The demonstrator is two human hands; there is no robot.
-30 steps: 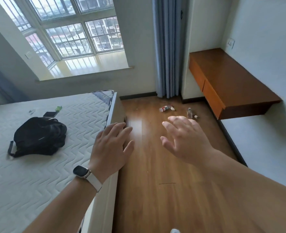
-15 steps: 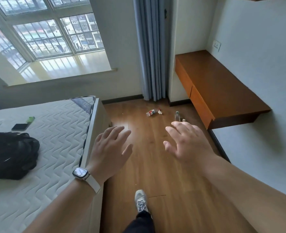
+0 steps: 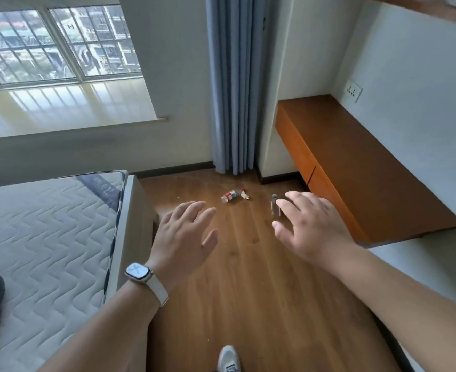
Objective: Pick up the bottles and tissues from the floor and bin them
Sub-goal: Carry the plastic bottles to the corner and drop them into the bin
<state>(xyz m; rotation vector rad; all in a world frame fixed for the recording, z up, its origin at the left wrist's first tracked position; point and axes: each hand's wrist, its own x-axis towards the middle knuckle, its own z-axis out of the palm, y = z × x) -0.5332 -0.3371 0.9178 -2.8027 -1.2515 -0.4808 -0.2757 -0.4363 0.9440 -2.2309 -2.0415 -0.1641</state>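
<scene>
Two bottles (image 3: 229, 196) on the floor (image 3: 248, 264), contents unclear; left hand (image 3: 184, 237), right hand (image 3: 306, 224) spread, empty

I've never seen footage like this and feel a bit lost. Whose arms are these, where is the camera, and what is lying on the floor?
There is no machine here. A person wears a wide-angle camera on the head, so you look down along their own arms. The left hand, with a watch on its wrist, and the right hand are both open and hold nothing. On the wooden floor ahead lie a fallen bottle with a red label, a crumpled tissue beside it, and a clear bottle standing upright, partly hidden behind the right hand's fingers. A mattress is on the left, a wooden desk on the right. No bin is in view.
</scene>
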